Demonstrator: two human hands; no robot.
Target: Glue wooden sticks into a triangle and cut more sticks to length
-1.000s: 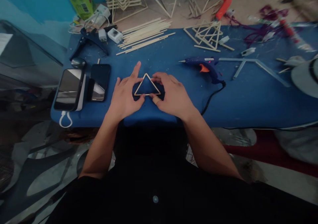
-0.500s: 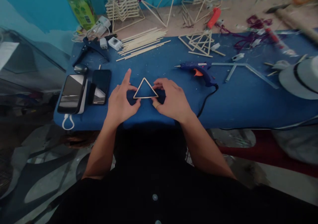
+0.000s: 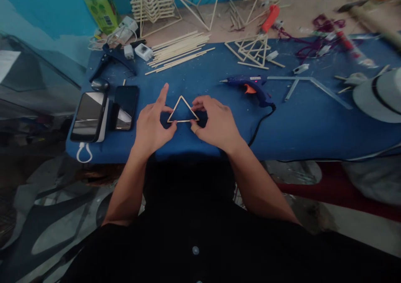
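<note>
A blue-topped table [image 3: 313, 136] fills most of the view, with a spread pile of thin sticks [image 3: 178, 51] near its far side and, to the right of that, a small jumbled stick frame [image 3: 250, 53]. A glue gun [image 3: 250, 83] lies on its side right of the hands, nozzle pointing left, a small red light showing on its body and a black cord trailing from its handle. The right hand [image 3: 217, 122] is curled, its thumb and fingers pinching the lower right part of a stick triangle [image 3: 183, 121]; the left hand [image 3: 153, 124] grips the lower left corner more lightly between thumb and a finger — its index finger points away, free. A dark phone [image 3: 126, 107] lies left of that hand. The triangle, smallest of these, sits between both hands near the table's front edge, point facing away; whether it rests fully on the top is hard to tell. The step in hand looks like steadying its corners. The next move seems to call for even, gentle pressure from both sides — the thin sticks could easily skew.
</note>
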